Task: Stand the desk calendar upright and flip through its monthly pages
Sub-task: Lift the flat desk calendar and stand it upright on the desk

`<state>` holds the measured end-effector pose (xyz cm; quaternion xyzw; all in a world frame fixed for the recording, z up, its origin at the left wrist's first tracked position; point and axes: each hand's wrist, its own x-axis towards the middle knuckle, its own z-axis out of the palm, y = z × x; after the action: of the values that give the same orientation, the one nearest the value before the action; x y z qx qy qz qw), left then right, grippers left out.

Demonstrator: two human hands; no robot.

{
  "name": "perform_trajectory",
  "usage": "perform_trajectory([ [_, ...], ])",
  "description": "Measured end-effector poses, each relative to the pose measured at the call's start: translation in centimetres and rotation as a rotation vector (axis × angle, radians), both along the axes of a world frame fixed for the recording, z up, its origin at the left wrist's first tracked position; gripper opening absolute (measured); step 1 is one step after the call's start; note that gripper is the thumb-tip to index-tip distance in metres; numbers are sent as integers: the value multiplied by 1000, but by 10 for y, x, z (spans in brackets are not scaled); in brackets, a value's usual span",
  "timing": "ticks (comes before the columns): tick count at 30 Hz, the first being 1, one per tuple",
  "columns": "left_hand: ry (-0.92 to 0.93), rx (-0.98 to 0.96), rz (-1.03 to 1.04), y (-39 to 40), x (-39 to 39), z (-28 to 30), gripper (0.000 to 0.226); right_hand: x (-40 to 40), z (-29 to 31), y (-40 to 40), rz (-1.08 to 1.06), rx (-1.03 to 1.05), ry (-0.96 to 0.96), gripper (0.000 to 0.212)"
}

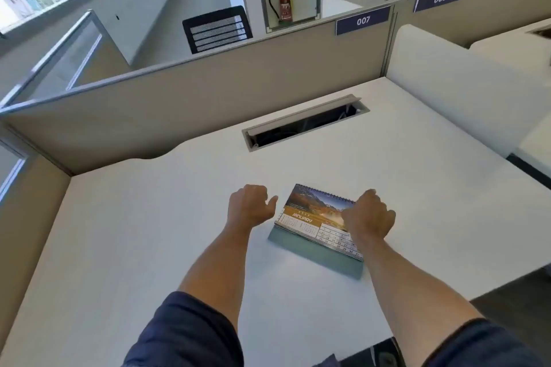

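A spiral-bound desk calendar (310, 219) lies on the white desk (149, 232), nearly flat. Its top page reads JANUARY under a mountain photo, and a teal base flap sticks out toward me. My right hand (368, 214) rests over the calendar's right part near the spiral edge, fingers curled down; whether it grips the pages is hidden. My left hand (249, 207) hovers just left of the calendar with fingers loosely curled and thumb out, holding nothing and apart from the calendar.
A cable slot (304, 125) with a raised lid is cut into the desk behind the calendar. Beige partitions (208, 92) wall the back and left; a white divider (453, 83) stands on the right. Chairs and a fire extinguisher (284, 4) are beyond.
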<state>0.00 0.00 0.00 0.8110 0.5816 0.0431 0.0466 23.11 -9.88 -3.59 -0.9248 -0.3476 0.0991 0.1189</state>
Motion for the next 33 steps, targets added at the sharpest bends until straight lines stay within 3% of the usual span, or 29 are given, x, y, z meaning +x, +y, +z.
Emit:
perform_trajectory([
  [4, -26, -245, 31, -14, 9, -23, 52, -5, -8, -14, -97, -92, 98, 67],
  [10, -121, -395, 69, -20, 22, -43, 53, -6, -17, -21, -162, -100, 194, 60],
  [22, -408, -469, 318, -18, 34, -46, 30, -1, -32, -12, -318, 24, 446, 48],
  [27, -482, -464, 388, -14, 19, -49, 37, -2, -32, -1, -405, 114, 579, 41],
  [33, -609, -423, 557, -11, 8, -45, 33, -16, -24, 23, -326, 291, 676, 28],
])
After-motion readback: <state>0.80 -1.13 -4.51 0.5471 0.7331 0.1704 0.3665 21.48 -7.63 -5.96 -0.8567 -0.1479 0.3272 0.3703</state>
